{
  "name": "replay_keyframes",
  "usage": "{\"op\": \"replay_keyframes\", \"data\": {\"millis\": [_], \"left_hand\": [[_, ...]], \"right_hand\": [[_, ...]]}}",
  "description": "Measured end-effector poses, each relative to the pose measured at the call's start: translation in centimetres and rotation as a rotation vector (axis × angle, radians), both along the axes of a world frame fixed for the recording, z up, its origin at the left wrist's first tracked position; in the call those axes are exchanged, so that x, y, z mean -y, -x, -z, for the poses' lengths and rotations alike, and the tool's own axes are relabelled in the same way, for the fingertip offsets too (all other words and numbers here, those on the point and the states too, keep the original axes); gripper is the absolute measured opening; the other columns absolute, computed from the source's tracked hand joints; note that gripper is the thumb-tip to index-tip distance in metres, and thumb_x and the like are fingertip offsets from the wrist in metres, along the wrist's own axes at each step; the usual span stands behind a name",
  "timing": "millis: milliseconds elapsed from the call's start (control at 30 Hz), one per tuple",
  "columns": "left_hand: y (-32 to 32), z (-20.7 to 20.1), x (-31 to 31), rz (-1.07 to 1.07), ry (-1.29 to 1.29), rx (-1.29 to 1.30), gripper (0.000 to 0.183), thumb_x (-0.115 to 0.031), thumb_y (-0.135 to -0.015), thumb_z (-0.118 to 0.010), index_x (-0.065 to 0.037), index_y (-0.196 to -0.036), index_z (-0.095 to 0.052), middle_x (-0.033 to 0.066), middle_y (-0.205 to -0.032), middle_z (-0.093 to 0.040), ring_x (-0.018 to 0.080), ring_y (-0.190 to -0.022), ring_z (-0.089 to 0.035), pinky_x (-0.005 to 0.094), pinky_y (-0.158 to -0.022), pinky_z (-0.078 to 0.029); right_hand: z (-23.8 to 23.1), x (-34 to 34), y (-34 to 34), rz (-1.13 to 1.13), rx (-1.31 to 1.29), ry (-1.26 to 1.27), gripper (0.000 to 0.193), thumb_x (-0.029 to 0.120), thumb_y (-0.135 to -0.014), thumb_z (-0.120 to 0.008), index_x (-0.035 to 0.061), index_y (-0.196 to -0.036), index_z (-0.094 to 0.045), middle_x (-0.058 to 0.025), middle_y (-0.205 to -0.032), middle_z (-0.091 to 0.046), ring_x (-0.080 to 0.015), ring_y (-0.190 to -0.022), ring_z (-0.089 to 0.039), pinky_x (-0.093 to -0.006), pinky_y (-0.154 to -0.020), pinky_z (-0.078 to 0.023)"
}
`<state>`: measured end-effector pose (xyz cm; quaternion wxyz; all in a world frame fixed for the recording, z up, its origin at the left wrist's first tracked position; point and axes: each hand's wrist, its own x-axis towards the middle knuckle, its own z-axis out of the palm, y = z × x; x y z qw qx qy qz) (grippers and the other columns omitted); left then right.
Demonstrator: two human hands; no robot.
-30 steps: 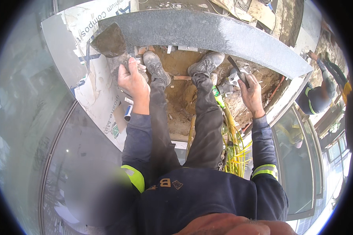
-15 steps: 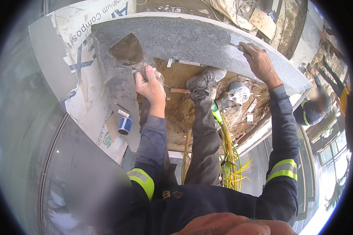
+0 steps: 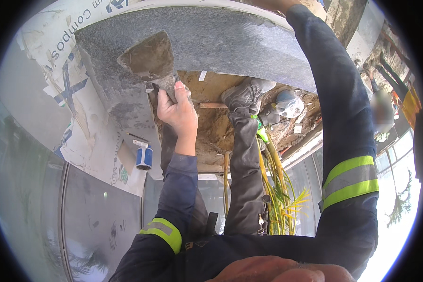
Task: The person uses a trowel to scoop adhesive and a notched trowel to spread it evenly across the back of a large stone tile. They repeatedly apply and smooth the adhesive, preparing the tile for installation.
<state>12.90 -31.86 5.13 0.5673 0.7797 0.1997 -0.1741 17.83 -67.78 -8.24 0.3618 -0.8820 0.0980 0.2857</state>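
My left hand (image 3: 177, 113) is closed around the handle of a trowel (image 3: 150, 55) with a broad, brown, mortar-smeared blade. The blade lies over the left part of a curved grey stone slab (image 3: 221, 40). At the top edge of the picture, beyond the slab's far rim, my right hand (image 3: 273, 3) shows only in part. Its fingers are cut off, so whether it holds anything is hidden. My right arm reaches across the slab's right part.
A blue-and-white can (image 3: 144, 158) and a thin dark stick (image 3: 137, 137) lie on the left ledge. My shoe (image 3: 246, 96) stands in the dirt bed, near a plastic-wrapped bundle (image 3: 289, 104) and yellow-green plant stems (image 3: 278, 183). Another person (image 3: 383, 110) is at far right.
My right hand has moved from the slab's right part up past its far rim. The trowel in my left hand has shifted slightly up and left, and my view has shifted.
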Motion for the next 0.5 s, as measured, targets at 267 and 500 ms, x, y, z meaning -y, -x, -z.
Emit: {"op": "replay_keyframes", "data": {"millis": [267, 500], "left_hand": [[-1.2, 0.2, 0.1, 0.041, 0.021, -0.050, 0.022, -0.006, -0.098, -0.069, -0.001, -0.081, -0.057, 0.0070, -0.080, -0.068, 0.0093, -0.066, -0.058, 0.0256, -0.061, -0.046], [-1.3, 0.6, 0.4, 0.105, -0.032, -0.046, 0.021, -0.006, -0.098, -0.068, 0.000, -0.082, -0.058, 0.0073, -0.080, -0.068, 0.0091, -0.065, -0.058, 0.0257, -0.061, -0.046]], "right_hand": [[2.3, 0.9, 0.6, -0.159, -0.015, -0.212, 0.033, -0.002, -0.089, -0.056, 0.0045, -0.117, -0.073, -0.0200, -0.112, -0.072, -0.0352, -0.107, -0.068, -0.0454, -0.090, -0.052], [1.5, 4.6, 3.7, -0.150, -0.059, -0.191, 0.034, -0.005, -0.088, -0.053, 0.0001, -0.116, -0.072, -0.0199, -0.112, -0.073, -0.0324, -0.104, -0.069, -0.0421, -0.088, -0.054]]}}
